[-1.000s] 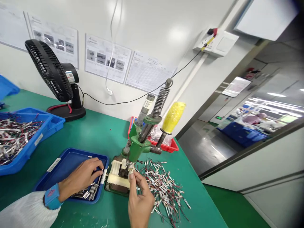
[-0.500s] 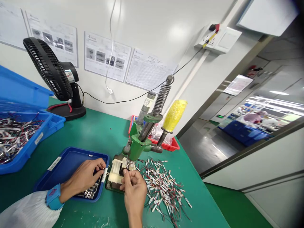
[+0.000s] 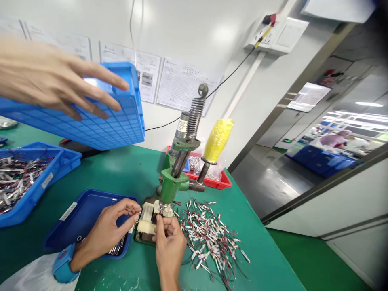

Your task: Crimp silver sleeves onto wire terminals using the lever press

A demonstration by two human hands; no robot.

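Note:
My left hand (image 3: 113, 226), with a blue band at the wrist, is over the right side of a dark blue tray (image 3: 91, 196). Its thumb and fingers pinch a small shiny metal piece (image 3: 138, 213). Silvery metal tubes (image 3: 117, 247) lie in the tray below, partly covered by that hand. My right hand (image 3: 169, 242) is closed at the base of a green hand press (image 3: 170, 186), fingertips at the dark holder under its ram. Whatever those fingers pinch is hidden. The press's yellow-wrapped handle (image 3: 218, 139) stands raised.
Another person's hand (image 3: 54, 81) is at a blue plastic bin (image 3: 106, 125) at upper left. A blue bin of wired parts (image 3: 24, 178) stands at left. Right of the press lies a pile of wired metal pieces (image 3: 209, 238); a red tray (image 3: 222, 182) is behind it.
Another person's hand has come in at upper left with the raised blue bin, which now hides the fan. My left hand has moved slightly right, toward the press; my right hand stays at the holder.

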